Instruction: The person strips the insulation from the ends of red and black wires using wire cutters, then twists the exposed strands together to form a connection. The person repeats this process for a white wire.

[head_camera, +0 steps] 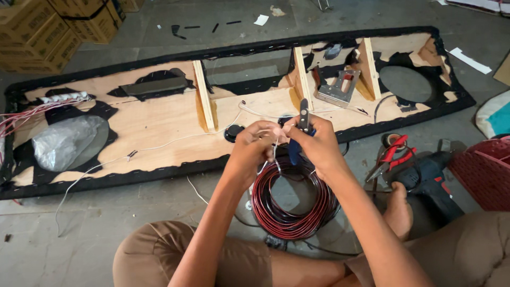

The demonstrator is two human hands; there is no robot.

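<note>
My left hand (252,144) pinches a thin white wire (274,151) just in front of my chest. Held upright in my right hand (314,142) is a pair of blue-handled pliers (303,121), jaws pointing up and close to the wire's end. Both hands nearly touch over a coil of red and black cable (294,197) on the floor. Beyond them lies a long plywood panel (159,119) edged with black fabric, with round cut-outs and wooden ribs. More white wire trails from the panel toward my hands.
Red-handled pliers (393,153) and a dark power drill (431,178) lie to the right by my foot. A red basket (484,171) sits far right. Cardboard boxes (48,26) stand back left. A bundle of red and white wires (24,114) hangs at the panel's left end.
</note>
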